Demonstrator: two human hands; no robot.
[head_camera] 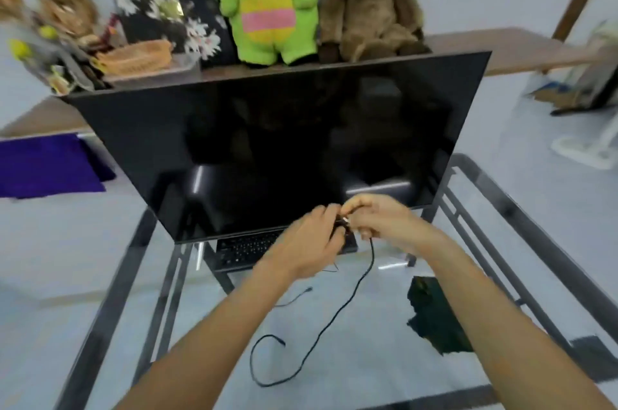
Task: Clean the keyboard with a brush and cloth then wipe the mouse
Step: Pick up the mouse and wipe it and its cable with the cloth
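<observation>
A black keyboard (247, 250) lies on the glass table (384, 373), partly under the lower edge of the monitor. My left hand (311, 242) and my right hand (378, 219) meet above the keyboard's right end. Between them is a small dark object with a metal tip (344, 221); blur keeps me from telling what it is. My left fingers curl round it and my right hand pinches the black cable (334, 312) where it joins. The cable hangs down and loops on the glass. A dark green cloth (434, 316) lies crumpled to the right. No brush or mouse shows clearly.
A large dark monitor (284, 142) leans over the back of the table. Behind it a shelf holds a green plush toy (271, 11), a brown plush toy (371, 8) and a basket (133, 58). A purple cloth (46, 165) lies at the left.
</observation>
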